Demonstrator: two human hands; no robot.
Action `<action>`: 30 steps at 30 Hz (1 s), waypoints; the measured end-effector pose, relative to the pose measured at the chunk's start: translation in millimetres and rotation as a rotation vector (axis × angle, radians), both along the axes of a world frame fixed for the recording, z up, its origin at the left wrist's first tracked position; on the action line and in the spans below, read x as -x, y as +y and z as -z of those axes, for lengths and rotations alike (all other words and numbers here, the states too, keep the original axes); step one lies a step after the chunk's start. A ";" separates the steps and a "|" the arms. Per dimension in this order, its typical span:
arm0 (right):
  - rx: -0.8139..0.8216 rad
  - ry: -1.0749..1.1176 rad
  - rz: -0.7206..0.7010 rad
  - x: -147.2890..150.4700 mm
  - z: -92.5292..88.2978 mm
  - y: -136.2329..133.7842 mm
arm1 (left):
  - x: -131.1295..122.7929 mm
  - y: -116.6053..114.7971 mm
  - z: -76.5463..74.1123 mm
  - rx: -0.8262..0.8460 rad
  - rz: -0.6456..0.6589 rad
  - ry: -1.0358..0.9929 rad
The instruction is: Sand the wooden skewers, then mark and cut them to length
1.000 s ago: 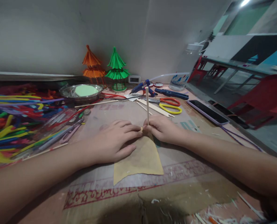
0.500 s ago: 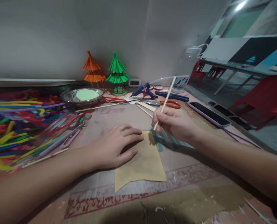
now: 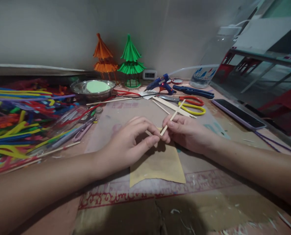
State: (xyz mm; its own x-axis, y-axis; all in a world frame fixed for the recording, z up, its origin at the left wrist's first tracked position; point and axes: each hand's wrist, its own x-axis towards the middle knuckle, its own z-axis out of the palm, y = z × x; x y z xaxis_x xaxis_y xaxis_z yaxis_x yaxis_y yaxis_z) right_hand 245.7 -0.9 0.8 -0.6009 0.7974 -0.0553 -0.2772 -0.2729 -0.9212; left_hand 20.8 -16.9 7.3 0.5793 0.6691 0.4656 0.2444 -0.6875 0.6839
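A tan paper sheet (image 3: 160, 164) lies flat on the cardboard work surface (image 3: 209, 199) in front of me. My right hand (image 3: 188, 132) pinches a thin wooden stick (image 3: 173, 116) that slants up and to the right. My left hand (image 3: 130, 142) is raised just above the sheet's top edge, its thumb and fingers pinched at the stick's lower end. The fingertips of both hands meet there. What lies between my left fingertips is hidden.
A heap of coloured pipe cleaners (image 3: 18, 120) fills the left. Behind the hands lie scissors (image 3: 191, 104), flat wooden sticks (image 3: 169, 106), a blue glue gun (image 3: 160, 85), a metal bowl (image 3: 92, 89), orange (image 3: 103, 58) and green (image 3: 131, 60) paper trees. A phone (image 3: 238, 114) rests at right.
My right hand brought the stick back down from the right to the sheet's top edge. My left hand lifted off the paper and pinched at the stick's lower end. The view shifted.
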 end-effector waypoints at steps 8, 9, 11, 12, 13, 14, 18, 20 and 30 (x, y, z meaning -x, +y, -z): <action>-0.003 -0.004 0.000 1.6 -0.4 -0.5 | -0.5 -0.7 -1.6 0.026 0.023 -0.032; -0.003 -0.003 -0.003 1.5 -0.4 -0.3 | -0.8 -0.4 -1.5 0.030 0.023 -0.028; -0.002 -0.003 -0.012 1.4 0.0 0.1 | -1.2 0.6 -0.7 0.042 0.021 -0.020; -0.003 -0.005 -0.015 1.5 0.6 0.1 | -1.4 1.0 0.0 0.046 0.021 -0.019; -0.006 -0.007 -0.014 1.9 1.4 -0.1 | -1.8 1.2 0.9 0.046 0.021 -0.019; -0.013 -0.013 -0.012 2.4 2.4 -0.6 | -2.3 1.2 1.9 0.043 0.019 -0.017; -0.097 -0.054 0.028 4.4 5.6 -4.2 | -2.6 0.6 3.2 -0.003 0.013 0.006; -0.171 -0.097 0.069 1.5 2.2 -4.5 | 1.7 5.0 0.2 -0.067 0.005 0.039; -1.046 -1.458 0.339 -55.7 -32.5 36.2 | 78.6 106.5 -1.3 -0.490 -0.501 0.698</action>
